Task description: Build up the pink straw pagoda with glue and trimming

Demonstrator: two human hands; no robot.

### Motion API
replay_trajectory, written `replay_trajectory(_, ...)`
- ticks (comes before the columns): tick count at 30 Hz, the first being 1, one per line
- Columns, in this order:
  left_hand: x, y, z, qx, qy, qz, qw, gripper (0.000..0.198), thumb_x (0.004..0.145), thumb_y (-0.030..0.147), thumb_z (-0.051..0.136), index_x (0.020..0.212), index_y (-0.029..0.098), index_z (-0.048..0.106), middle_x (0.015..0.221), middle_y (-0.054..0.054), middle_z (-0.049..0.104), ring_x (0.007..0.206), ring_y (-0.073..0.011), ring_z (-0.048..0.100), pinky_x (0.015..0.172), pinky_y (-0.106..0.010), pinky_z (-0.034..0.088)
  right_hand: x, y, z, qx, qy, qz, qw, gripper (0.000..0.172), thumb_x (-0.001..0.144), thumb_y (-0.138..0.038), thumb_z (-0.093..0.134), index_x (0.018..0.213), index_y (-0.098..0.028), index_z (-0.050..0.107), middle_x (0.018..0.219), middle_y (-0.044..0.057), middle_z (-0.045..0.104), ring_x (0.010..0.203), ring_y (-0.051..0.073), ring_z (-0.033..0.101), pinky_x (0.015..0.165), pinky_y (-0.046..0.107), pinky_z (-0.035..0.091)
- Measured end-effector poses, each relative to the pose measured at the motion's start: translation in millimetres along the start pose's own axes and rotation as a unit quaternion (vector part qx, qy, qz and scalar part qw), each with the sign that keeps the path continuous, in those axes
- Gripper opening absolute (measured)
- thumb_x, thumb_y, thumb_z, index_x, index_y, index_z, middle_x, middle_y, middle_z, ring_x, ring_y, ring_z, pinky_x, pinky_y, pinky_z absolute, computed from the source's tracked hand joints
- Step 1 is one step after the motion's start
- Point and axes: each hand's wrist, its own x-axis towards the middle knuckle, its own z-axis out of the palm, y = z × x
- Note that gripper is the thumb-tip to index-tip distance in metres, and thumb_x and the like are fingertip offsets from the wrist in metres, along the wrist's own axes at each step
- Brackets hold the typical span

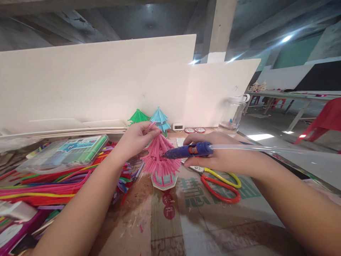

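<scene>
A small pink pagoda model [160,161] made of thin sticks stands on a pale base at the table's middle. My left hand [137,138] pinches its top, fingers closed around the pink tip. My right hand [213,156] grips a blue glue gun [190,150] with a clear glue stick trailing right; its nozzle points at the pink roof's right side, touching or nearly so.
Scissors with yellow and red handles [222,185] lie under my right hand on cardboard [186,220]. Colourful sticks [53,181] and a clear plastic box [66,151] fill the left. Green [137,116] and blue [160,119] models stand by a white board; a glass jar [233,113] stands right.
</scene>
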Motion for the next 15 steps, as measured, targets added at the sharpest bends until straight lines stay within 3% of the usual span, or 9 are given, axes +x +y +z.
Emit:
replay_trajectory(2,0.1,0.0,-0.1,0.003,0.003,0.003,1.000,0.031,0.082,0.042,0.051,0.071,0.015,0.060,0.065,0.002,0.052,0.065,-0.0138,0.047,0.063,-0.025,0.036,0.4,3.4,-1.4,0.032,0.012,0.010,0.999,0.029,0.079,-0.049,0.063,0.092,-0.023,0.063,0.074,0.000,0.065,0.066,0.015,0.059,0.057,0.024,0.039)
replay_trajectory(6,-0.3,0.5,0.3,0.009,0.004,-0.007,1.000,0.031,0.083,0.042,0.050,0.071,0.015,0.061,0.063,0.003,0.050,0.062,-0.0130,0.044,0.061,-0.024,0.035,7.5,28.5,3.2,0.115,0.105,0.106,0.982,0.032,0.077,-0.051,0.060,0.086,-0.021,0.056,0.067,0.000,0.064,0.058,0.015,0.057,0.052,0.024,0.039)
replay_trajectory(8,-0.5,0.3,0.8,0.022,0.000,-0.015,1.000,0.032,0.082,0.043,0.050,0.072,0.015,0.062,0.062,0.003,0.048,0.060,-0.0124,0.043,0.059,-0.024,0.034,12.6,50.9,12.2,0.134,0.133,0.142,0.972,0.027,0.082,-0.047,0.054,0.088,-0.021,0.054,0.070,0.000,0.067,0.064,0.016,0.061,0.060,0.027,0.044)
replay_trajectory(12,-0.5,0.5,-2.3,0.010,0.014,-0.004,1.000,0.039,0.086,0.048,0.044,0.085,0.015,0.065,0.071,0.000,0.057,0.065,-0.0139,0.048,0.060,-0.025,0.036,16.8,98.1,39.6,0.088,0.083,0.234,0.965,0.028,0.083,-0.046,0.051,0.089,-0.021,0.061,0.087,0.005,0.071,0.082,0.023,0.064,0.073,0.033,0.047)
replay_trajectory(15,-1.8,4.4,-12.1,-0.040,0.088,-0.007,0.995,0.043,0.089,0.048,0.038,0.086,0.016,0.066,0.085,-0.003,0.064,0.063,-0.0124,0.049,0.058,-0.024,0.037,15.9,121.7,58.3,0.071,0.059,0.298,0.950,0.031,0.080,-0.046,0.057,0.096,-0.021,0.067,0.094,0.006,0.072,0.090,0.029,0.065,0.076,0.038,0.048)
